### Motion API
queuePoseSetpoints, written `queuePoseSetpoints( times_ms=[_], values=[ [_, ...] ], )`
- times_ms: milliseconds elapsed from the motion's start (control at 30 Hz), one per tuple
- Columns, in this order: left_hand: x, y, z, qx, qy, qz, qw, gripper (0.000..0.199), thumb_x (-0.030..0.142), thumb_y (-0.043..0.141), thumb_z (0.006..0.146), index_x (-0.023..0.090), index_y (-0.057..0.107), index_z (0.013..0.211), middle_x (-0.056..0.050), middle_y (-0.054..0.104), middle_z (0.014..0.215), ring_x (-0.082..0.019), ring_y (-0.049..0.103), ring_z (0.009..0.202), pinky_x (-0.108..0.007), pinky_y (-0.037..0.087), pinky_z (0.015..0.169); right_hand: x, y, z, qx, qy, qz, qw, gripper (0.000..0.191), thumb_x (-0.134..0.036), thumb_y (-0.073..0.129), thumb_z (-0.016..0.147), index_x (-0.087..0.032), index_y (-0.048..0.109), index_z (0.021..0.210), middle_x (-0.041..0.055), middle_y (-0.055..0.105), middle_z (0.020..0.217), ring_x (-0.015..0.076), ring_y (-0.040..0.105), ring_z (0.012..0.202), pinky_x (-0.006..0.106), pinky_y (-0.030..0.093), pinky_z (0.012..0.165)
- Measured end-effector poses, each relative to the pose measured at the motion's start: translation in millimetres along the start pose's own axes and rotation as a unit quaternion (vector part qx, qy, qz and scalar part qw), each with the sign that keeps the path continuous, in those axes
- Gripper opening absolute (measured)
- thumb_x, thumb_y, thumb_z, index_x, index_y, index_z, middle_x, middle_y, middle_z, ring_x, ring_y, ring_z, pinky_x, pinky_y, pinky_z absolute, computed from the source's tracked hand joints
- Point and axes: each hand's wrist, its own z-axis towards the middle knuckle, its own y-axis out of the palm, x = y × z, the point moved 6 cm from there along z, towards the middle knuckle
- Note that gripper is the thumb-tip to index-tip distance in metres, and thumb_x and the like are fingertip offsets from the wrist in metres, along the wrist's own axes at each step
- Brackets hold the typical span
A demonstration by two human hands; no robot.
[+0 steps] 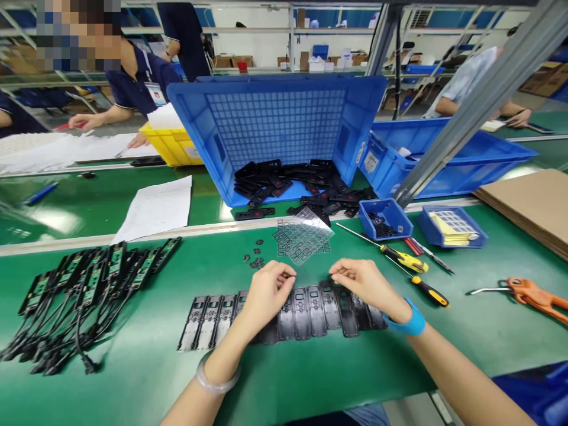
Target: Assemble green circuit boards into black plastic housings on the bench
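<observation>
Row of black casings [302, 313] lies close-packed on the green bench [310, 373], before the worker, part hidden under both arms. Left hand [277, 284] above the row, thumb and forefinger drawn nearly together; can't tell whether anything is between them. Right hand [355, 278] at the row's far edge, fingers curled into a pinch; something dark shows at the tips, but I can't say if it is a held piece or a casing behind. Main hazard, to my eye: a wrist or forearm passing so low could nudge the casings out of line; one near the right hand already sits lower than its neighbours. Small black pieces [257, 262] lie loose beyond the left hand, where a careless sleeve or knuckle might scatter them. Clear sheets [304, 236] overlap, so two could lift together. Screwdrivers [403, 258] lie near the right hand; a backward sweep might roll one.
</observation>
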Motion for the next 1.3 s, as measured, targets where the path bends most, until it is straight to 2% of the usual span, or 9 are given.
queuePoseSetpoints(
  times_ms=[200, 367, 500, 600, 733, 867, 1000, 1100, 1300],
  values=[
    [40.5, 59.0, 2.2, -0.077, 0.056, 0.012, 0.995, 0.023, 0.010, 0.053, 0.086, 0.022, 0.071, 0.091, -0.002, 0.071, 0.090, -0.016, 0.066, 0.080, -0.027, 0.050, 0.076, 22.9, 8.3, -46.1, -0.003, 0.007, -0.055, 0.998, 0.016, -0.012, 0.056, 0.083, -0.021, 0.069, 0.079, 0.0008, 0.068, 0.080, 0.0151, 0.063, 0.072, 0.025, 0.046, 0.065],
    [39.5, 63.1, 4.2, -0.065, 0.041, 0.024, 0.997, 0.020, 0.010, 0.057, 0.084, 0.022, 0.072, 0.090, -0.002, 0.070, 0.087, -0.015, 0.065, 0.075, -0.025, 0.050, 0.068, 24.8, 27.2, -49.4, -0.008, -0.002, -0.124, 0.992, 0.015, -0.013, 0.056, 0.086, -0.021, 0.069, 0.086, 0.0036, 0.065, 0.087, 0.0193, 0.060, 0.086, 0.029, 0.046, 0.075],
    [25.9, 44.3, 0.1, -0.045, 0.004, 0.016, 0.999, 0.017, 0.012, 0.060, 0.081, 0.023, 0.072, 0.085, 0.001, 0.070, 0.079, -0.013, 0.063, 0.065, -0.023, 0.049, 0.063, 18.6, 31.0, -46.6, -0.033, -0.025, -0.185, 0.982, 0.020, -0.014, 0.052, 0.089, -0.020, 0.067, 0.076, 0.0049, 0.063, 0.080, 0.0208, 0.058, 0.082, 0.030, 0.043, 0.071],
    [5.1, 14.6, -2.9, 0.007, -0.029, -0.026, 0.999, 0.013, 0.016, 0.061, 0.079, 0.023, 0.072, 0.081, 0.001, 0.071, 0.077, -0.013, 0.065, 0.064, -0.023, 0.051, 0.063, 8.3, 27.1, -38.9, -0.057, -0.046, -0.218, 0.973, 0.027, -0.007, 0.052, 0.085, -0.018, 0.063, 0.063, 0.0055, 0.061, 0.071, 0.0201, 0.058, 0.071, 0.029, 0.038, 0.061],
    [-35.0, -46.7, -9.0, 0.145, -0.084, -0.016, 0.986, 0.012, 0.025, 0.059, 0.079, 0.021, 0.069, 0.083, -0.001, 0.072, 0.079, -0.015, 0.067, 0.068, -0.025, 0.053, 0.066, -22.0, 26.4, -6.8, -0.077, -0.091, -0.222, 0.968, 0.028, -0.008, 0.051, 0.086, -0.020, 0.062, 0.063, 0.0030, 0.061, 0.068, 0.0177, 0.058, 0.065, 0.028, 0.035, 0.056],
    [-69.0, -94.0, -23.2, 0.287, -0.131, -0.014, 0.949, 0.021, 0.035, 0.056, 0.080, 0.017, 0.066, 0.086, -0.004, 0.071, 0.078, -0.016, 0.066, 0.071, -0.026, 0.054, 0.066, -63.0, 52.3, 48.7, -0.079, -0.127, -0.210, 0.966, 0.020, -0.014, 0.051, 0.089, -0.022, 0.066, 0.077, 0.0015, 0.066, 0.080, 0.0164, 0.063, 0.077, 0.026, 0.041, 0.065],
    [-79.7, -100.9, -31.0, 0.324, -0.133, -0.023, 0.936, 0.020, 0.035, 0.056, 0.080, 0.018, 0.066, 0.084, -0.004, 0.070, 0.077, -0.016, 0.066, 0.069, -0.025, 0.054, 0.063, -90.4, 93.5, 99.2, -0.069, -0.108, -0.218, 0.967, 0.011, -0.025, 0.058, 0.088, -0.017, 0.065, 0.086, 0.0073, 0.067, 0.089, 0.0211, 0.066, 0.082, 0.029, 0.046, 0.069],
    [-77.4, -97.6, -32.7, 0.326, -0.118, -0.023, 0.938, 0.018, 0.033, 0.055, 0.080, 0.018, 0.066, 0.084, -0.003, 0.071, 0.078, -0.015, 0.065, 0.068, -0.026, 0.054, 0.063, -100.1, 113.1, 114.9, -0.061, -0.091, -0.217, 0.970, 0.017, -0.025, 0.064, 0.085, -0.011, 0.061, 0.095, 0.0117, 0.066, 0.096, 0.0237, 0.067, 0.083, 0.033, 0.049, 0.070],
    [-69.4, -93.3, -33.5, 0.311, -0.098, -0.030, 0.945, 0.015, 0.029, 0.054, 0.082, 0.020, 0.066, 0.084, -0.003, 0.071, 0.078, -0.016, 0.066, 0.068, -0.027, 0.054, 0.063, -89.2, 106.2, 100.7, -0.061, -0.101, -0.144, 0.983, 0.013, -0.006, 0.057, 0.078, -0.018, 0.056, 0.071, 0.0098, 0.068, 0.080, 0.0267, 0.068, 0.079, 0.034, 0.048, 0.070]
  ],
)
